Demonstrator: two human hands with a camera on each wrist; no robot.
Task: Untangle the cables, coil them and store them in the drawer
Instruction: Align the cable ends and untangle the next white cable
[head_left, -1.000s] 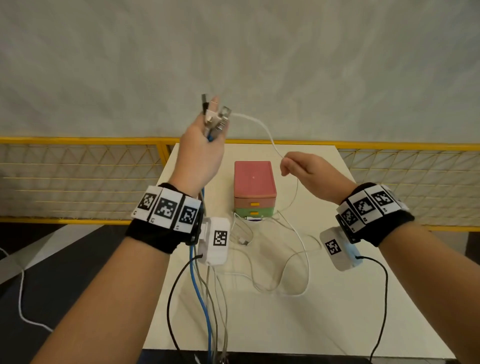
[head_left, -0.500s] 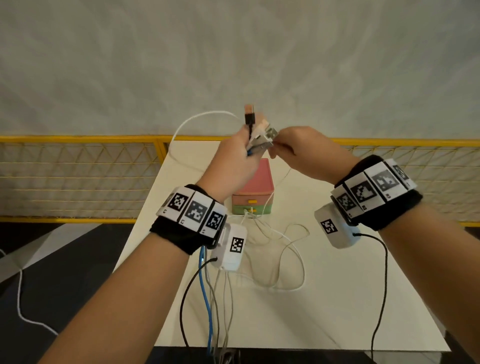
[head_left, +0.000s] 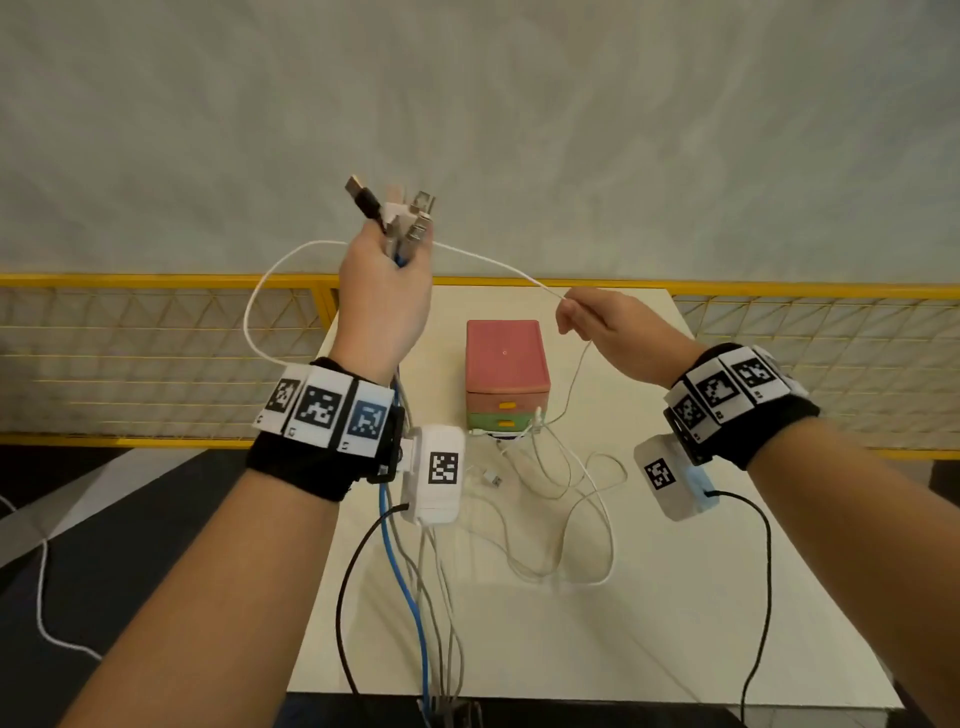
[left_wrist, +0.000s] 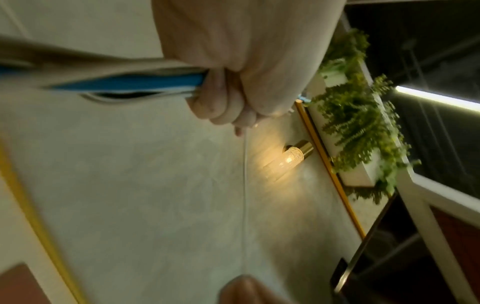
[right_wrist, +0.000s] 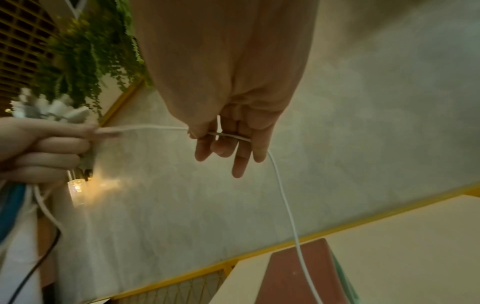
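Observation:
My left hand (head_left: 387, 291) is raised above the table's far left and grips a bundle of cable ends (head_left: 397, 210), USB plugs sticking up out of the fist. Blue, grey and black cables (head_left: 410, 571) hang from it down past the table's front edge. A white cable (head_left: 498, 265) runs taut from that fist to my right hand (head_left: 597, 325), which pinches it between thumb and fingers (right_wrist: 226, 148). Below the right hand the cable drops to a loose tangle (head_left: 561, 514) on the table. The small drawer unit (head_left: 506, 374), pink on top with green below, stands mid-table.
The white table (head_left: 675, 623) has a yellow mesh railing (head_left: 156, 358) behind and to both sides. A white cable loop (head_left: 249, 317) arcs left of my left hand. A wall lamp (left_wrist: 291, 158) and hanging plants (left_wrist: 358, 123) show in the wrist views.
My hands were together at the plug bundle half a second ago. The right hand has slid down and right along the white cable, and the left hand has risen to the left.

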